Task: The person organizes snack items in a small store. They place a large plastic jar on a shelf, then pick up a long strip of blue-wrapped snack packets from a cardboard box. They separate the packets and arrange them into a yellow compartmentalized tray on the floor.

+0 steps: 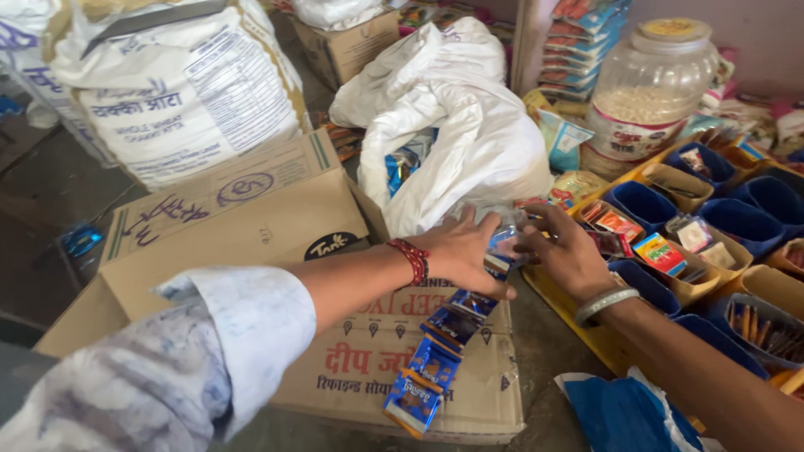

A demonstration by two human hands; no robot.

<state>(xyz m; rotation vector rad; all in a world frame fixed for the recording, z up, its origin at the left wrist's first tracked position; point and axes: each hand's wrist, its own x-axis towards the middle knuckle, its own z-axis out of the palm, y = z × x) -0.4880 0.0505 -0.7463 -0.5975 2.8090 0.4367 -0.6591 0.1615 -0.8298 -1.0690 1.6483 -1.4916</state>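
A long strip of small blue sachets (442, 343) hangs down over a flattened cardboard box (394, 368). My left hand (463, 251), with a red thread band at the wrist, grips the top of the strip. My right hand (563, 247), wearing a metal bangle, pinches the same strip's upper end just beside the left fingers. Both hands meet in front of a white plastic sack (456, 125). The topmost sachets are partly hidden by my fingers.
A yellow tray (599, 335) of blue and tan compartments holding small packets lies to the right. A clear plastic jar (649, 88) stands behind it. A large printed flour sack (176, 84) rests on cardboard boxes at left. A blue bag (624, 414) lies at the bottom.
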